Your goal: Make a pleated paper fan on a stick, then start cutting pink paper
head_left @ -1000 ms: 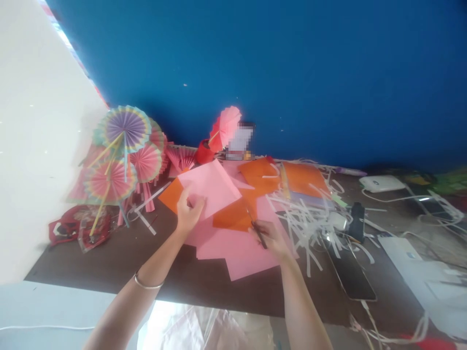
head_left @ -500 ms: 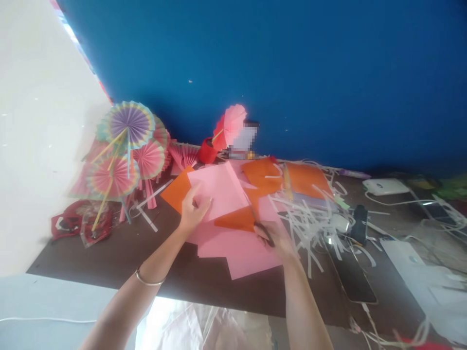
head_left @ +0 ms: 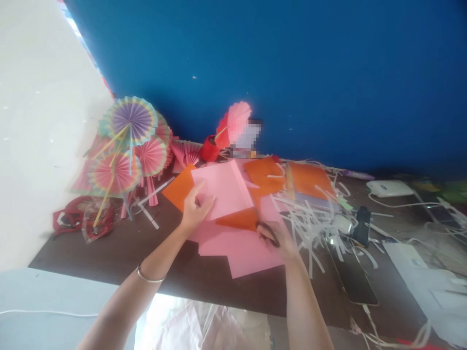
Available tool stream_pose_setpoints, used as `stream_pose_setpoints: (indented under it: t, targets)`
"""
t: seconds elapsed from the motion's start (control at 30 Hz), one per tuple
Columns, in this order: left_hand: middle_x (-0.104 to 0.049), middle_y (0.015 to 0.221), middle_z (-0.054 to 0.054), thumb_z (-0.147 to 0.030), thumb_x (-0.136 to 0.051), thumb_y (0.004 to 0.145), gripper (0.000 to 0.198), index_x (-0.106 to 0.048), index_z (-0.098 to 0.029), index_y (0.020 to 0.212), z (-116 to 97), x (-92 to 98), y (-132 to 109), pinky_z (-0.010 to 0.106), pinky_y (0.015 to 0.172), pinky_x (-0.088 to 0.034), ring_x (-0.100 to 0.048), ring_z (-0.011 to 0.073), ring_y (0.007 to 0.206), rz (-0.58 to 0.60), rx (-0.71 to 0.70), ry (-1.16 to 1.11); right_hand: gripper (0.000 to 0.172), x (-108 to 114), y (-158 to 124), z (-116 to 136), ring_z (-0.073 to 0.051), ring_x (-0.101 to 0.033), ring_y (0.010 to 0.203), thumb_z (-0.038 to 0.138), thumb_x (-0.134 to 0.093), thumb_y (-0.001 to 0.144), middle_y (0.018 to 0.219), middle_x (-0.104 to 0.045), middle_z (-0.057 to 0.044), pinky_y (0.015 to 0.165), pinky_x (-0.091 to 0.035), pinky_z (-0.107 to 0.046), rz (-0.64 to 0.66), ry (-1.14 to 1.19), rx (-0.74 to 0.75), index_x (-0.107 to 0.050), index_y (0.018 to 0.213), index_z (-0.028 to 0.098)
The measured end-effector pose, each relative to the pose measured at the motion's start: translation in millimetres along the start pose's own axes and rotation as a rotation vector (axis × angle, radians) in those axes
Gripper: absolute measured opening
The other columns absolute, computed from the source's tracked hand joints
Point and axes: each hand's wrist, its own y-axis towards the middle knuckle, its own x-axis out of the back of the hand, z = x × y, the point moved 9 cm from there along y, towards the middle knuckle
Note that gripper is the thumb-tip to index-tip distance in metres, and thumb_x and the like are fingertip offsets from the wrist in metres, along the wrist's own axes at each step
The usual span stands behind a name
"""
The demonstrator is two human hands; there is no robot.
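Note:
My left hand point(head_left: 197, 209) is closed on the left side of a pink paper sheet point(head_left: 224, 187), its thumb lying on top. A folded strip runs along the sheet's right edge. Black-handled scissors point(head_left: 269, 232) sit in my right hand point(head_left: 279, 240), fingers wrapped round the handle. Their blades point up toward the lower right corner of the sheet; whether they touch the paper is too blurred to tell. Under the held sheet lie orange paper point(head_left: 239, 218) and several more pink sheets point(head_left: 251, 257).
Folded paper fans point(head_left: 131, 121) stand at the left, beside a red plastic-wrapped item point(head_left: 97, 218). White paper strips point(head_left: 306, 223) are heaped at the right, near a phone point(head_left: 355, 277) on a cable. More orange paper point(head_left: 310, 180) lies behind, before the blue wall point(head_left: 277, 63).
The whole view has shifted slightly. The scissors' handle loop shows a little wider in my right hand. My left hand keeps its hold on the pink sheet.

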Motion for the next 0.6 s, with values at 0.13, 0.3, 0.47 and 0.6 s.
stream_pose_setpoints:
  t: [0.13,0.3,0.47,0.6]
  targets:
    - [-0.058,0.121,0.011,-0.033,-0.065,0.073,0.050,-0.054,-0.017,0.119,-1.1,0.0,-0.9,0.038,0.102,-0.038,-0.052,0.0233,0.115,-0.001,0.011,-0.001,0.044,-1.9,-2.1,3.6,-0.008,-0.033,0.037,0.049,-0.049,0.079,0.040,-0.042,0.002,0.039,-0.019,-0.026,-0.010,-0.019,-0.019,-0.039,0.048,0.020]
    - [-0.058,0.121,0.011,-0.032,-0.065,0.073,0.051,-0.053,-0.018,0.120,-3.5,-1.5,-1.4,0.038,0.101,-0.039,-0.053,0.0230,0.114,0.013,0.015,-0.001,0.045,-3.7,-1.9,8.8,-0.008,-0.033,0.037,0.052,-0.051,0.077,0.040,-0.042,0.002,0.039,-0.019,-0.026,-0.009,0.014,-0.004,-0.039,0.048,0.020]
    - [-0.058,0.122,0.011,-0.033,-0.065,0.073,0.050,-0.054,-0.017,0.119,-6.3,-1.7,-1.9,0.038,0.102,-0.038,-0.051,0.0235,0.116,0.013,0.013,-0.002,0.045,-4.0,-0.3,4.5,-0.008,-0.034,0.035,0.053,-0.051,0.077,0.041,-0.043,0.002,0.038,-0.019,-0.026,0.008,0.023,-0.002,-0.040,0.050,0.020]
    - [-0.058,0.122,0.011,-0.032,-0.065,0.073,0.050,-0.054,-0.017,0.119,-8.1,-0.4,-2.3,0.039,0.101,-0.039,-0.051,0.0244,0.117,0.001,0.019,0.000,0.045,-3.9,-0.5,5.3,-0.007,-0.033,0.035,0.054,-0.051,0.076,0.041,-0.042,0.002,0.037,-0.019,-0.026,0.008,0.021,-0.003,-0.039,0.049,0.020]
